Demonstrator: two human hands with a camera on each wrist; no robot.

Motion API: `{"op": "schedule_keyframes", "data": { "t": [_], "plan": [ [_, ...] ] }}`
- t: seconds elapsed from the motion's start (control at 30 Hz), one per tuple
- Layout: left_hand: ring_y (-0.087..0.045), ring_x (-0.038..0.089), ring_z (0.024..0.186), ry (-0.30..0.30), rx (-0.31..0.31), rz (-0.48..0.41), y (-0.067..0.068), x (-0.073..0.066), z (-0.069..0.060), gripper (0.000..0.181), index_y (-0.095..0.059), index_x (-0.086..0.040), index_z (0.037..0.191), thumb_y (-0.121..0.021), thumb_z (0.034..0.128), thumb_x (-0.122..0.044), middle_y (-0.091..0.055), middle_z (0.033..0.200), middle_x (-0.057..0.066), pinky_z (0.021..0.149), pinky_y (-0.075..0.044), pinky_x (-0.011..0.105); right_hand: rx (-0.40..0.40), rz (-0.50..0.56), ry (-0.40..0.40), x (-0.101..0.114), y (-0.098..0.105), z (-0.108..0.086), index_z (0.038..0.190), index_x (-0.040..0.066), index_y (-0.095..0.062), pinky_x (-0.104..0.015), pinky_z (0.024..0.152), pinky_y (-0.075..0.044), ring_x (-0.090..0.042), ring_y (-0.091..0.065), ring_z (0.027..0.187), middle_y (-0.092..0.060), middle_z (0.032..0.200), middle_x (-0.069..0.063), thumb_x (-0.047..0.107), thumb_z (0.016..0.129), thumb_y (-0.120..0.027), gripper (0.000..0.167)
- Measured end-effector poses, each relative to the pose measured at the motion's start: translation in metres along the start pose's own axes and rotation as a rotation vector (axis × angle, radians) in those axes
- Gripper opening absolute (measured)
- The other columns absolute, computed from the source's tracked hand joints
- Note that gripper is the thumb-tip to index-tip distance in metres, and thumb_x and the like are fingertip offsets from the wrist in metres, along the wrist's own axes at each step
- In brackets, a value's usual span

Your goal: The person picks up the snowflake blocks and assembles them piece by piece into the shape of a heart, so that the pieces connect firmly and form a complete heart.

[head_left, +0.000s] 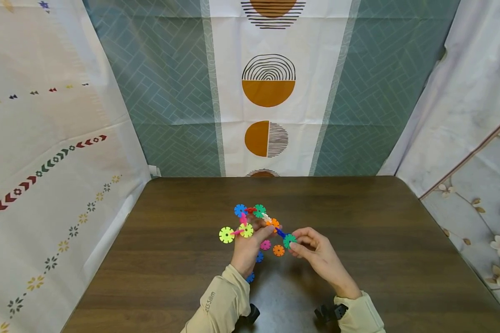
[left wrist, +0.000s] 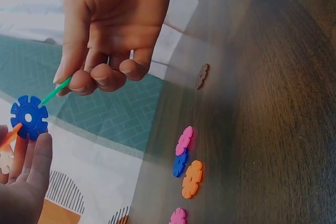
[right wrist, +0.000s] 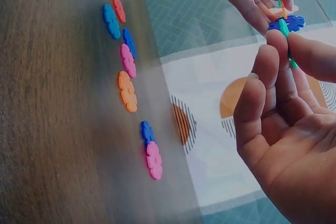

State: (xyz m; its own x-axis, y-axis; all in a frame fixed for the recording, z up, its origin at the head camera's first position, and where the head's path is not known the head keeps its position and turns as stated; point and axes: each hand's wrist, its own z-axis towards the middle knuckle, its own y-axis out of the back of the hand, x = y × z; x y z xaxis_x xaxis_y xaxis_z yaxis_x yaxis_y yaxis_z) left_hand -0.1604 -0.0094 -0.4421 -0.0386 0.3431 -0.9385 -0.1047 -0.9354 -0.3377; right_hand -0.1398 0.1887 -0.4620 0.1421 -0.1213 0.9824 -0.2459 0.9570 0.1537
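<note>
A chain of notched plastic discs in several colours is held above the table. My left hand [head_left: 246,249] grips it near the orange disc [head_left: 273,225], and in the left wrist view its fingers touch the blue disc [left wrist: 29,118]. Between thumb and fingertips, my right hand [head_left: 327,261] pinches the green disc [head_left: 289,240], which joins edge-on to the blue disc. At the chain's other end hang two yellow-green discs [head_left: 227,235]. In the right wrist view the green disc [right wrist: 286,38] stands on edge in my right hand's pinch.
Loose discs lie on the brown table [head_left: 171,259] below the hands: a pink one [head_left: 265,244], an orange one [head_left: 278,250] and several others, including blue ones [head_left: 250,277]. Patterned cloths hang behind the table and at both sides.
</note>
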Motion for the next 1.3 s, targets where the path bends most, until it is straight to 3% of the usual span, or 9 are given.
{"op": "schedule_keyframes", "data": {
  "t": [0.23,0.43,0.57,0.8,1.07,1.3],
  "plan": [
    [-0.067,0.039,0.097,0.005,0.003,-0.016,-0.001,0.001,0.0,0.022,-0.056,0.004,0.092,-0.073,0.0868,-0.01,-0.068,0.095,0.022,0.091,-0.05,0.052,-0.016,0.042,-0.014,-0.001,0.0,0.001,0.115,0.004,-0.055,-0.034,0.073,-0.056,-0.04,-0.065,0.085,-0.068,0.096,-0.02,0.017,0.094,-0.066,0.027],
    [-0.065,0.045,0.1,0.002,0.037,-0.085,-0.002,0.002,-0.001,0.022,-0.052,0.005,0.092,-0.071,0.0868,-0.005,-0.063,0.092,0.023,0.093,-0.048,0.055,-0.025,0.051,-0.022,-0.001,-0.002,0.002,0.117,0.002,-0.055,-0.035,0.074,-0.056,-0.033,-0.068,0.084,-0.065,0.098,-0.027,0.017,0.093,-0.066,0.03],
    [-0.068,0.039,0.096,-0.006,0.056,-0.107,-0.002,0.001,-0.002,0.024,-0.051,0.008,0.094,-0.07,0.0875,-0.004,-0.061,0.091,0.023,0.09,-0.05,0.053,-0.016,0.046,-0.005,-0.002,-0.003,0.001,0.118,0.0,-0.054,-0.036,0.074,-0.057,-0.031,-0.068,0.083,-0.064,0.099,-0.03,0.016,0.094,-0.065,0.031],
    [-0.067,0.039,0.097,-0.008,0.064,-0.076,-0.001,0.001,-0.003,0.023,-0.059,0.011,0.098,-0.071,0.0882,-0.007,-0.067,0.092,0.019,0.087,-0.054,0.045,-0.026,0.102,-0.003,-0.002,-0.007,0.001,0.116,0.0,-0.054,-0.044,0.077,-0.057,-0.025,-0.069,0.082,-0.064,0.098,-0.032,0.015,0.093,-0.067,0.031],
    [-0.069,0.035,0.096,-0.025,0.04,-0.07,-0.004,-0.001,-0.001,0.019,-0.061,0.007,0.094,-0.071,0.0875,-0.006,-0.067,0.092,0.02,0.09,-0.051,0.05,-0.071,0.125,-0.014,0.0,-0.012,0.006,0.112,0.0,-0.057,-0.042,0.077,-0.057,-0.024,-0.068,0.08,-0.067,0.093,-0.025,0.012,0.092,-0.068,0.026],
    [-0.069,0.033,0.095,-0.023,0.049,-0.036,-0.004,-0.002,-0.001,0.024,-0.06,0.013,0.094,-0.071,0.0878,-0.007,-0.066,0.095,0.027,0.089,-0.052,0.047,-0.078,0.133,-0.027,0.002,-0.012,0.006,0.112,-0.002,-0.058,-0.04,0.076,-0.058,-0.024,-0.069,0.079,-0.066,0.095,-0.029,0.012,0.091,-0.069,0.027]
  ]
}}
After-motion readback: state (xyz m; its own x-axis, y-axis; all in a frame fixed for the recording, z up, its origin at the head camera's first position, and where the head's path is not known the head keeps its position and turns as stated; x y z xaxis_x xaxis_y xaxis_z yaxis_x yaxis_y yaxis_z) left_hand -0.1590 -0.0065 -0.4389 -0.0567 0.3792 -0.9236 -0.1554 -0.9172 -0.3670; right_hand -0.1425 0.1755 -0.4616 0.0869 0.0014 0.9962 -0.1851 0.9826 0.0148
